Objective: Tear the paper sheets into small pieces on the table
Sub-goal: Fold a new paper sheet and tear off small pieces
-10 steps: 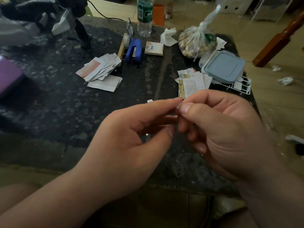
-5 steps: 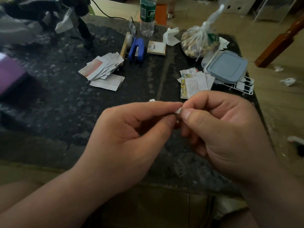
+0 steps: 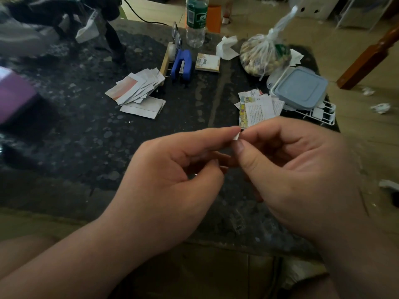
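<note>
My left hand and right hand are showing bare, with uncovered forearms running in from the lower left and lower right of the frame. I am wearing my nails short; the right thumbnail, near centre, is looking rounded and close-trimmed.
</note>
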Tool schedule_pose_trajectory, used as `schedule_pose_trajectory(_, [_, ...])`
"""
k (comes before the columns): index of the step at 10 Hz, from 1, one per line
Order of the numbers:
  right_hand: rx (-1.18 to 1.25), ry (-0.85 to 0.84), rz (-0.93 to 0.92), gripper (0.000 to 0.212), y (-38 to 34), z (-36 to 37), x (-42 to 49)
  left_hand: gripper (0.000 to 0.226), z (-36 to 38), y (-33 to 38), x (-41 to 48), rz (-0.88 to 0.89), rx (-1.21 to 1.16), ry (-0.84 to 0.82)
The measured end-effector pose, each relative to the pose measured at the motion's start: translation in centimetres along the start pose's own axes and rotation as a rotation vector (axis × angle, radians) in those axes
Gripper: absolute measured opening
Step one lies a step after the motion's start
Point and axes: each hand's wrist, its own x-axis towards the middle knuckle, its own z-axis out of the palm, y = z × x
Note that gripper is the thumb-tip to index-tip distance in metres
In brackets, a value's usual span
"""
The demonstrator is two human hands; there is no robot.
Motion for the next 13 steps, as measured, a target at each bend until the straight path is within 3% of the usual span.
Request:
schedule_pose_trajectory(3, [-0.218, 0.011, -0.143, 0.010, -0.33, -0.12, -0.12, 0.050, -0.26, -0.04, 0.07, -0.012, 0.103, 0.016])
schedule_pose_trajectory(8, [-0.163, 0.040, -0.117, 0.008, 0.09, -0.16, -0.11, 0.052, -0.08, -0.57, 0.21, -0.048, 0.077, 0.035])
schedule_pose_trajectory(13, [-0.281, 0.042, -0.213, 0.005, 0.36, -0.06, -0.08, 0.050, -0.06, -0.52, 0.22, -0.046, 0.085, 0.002])
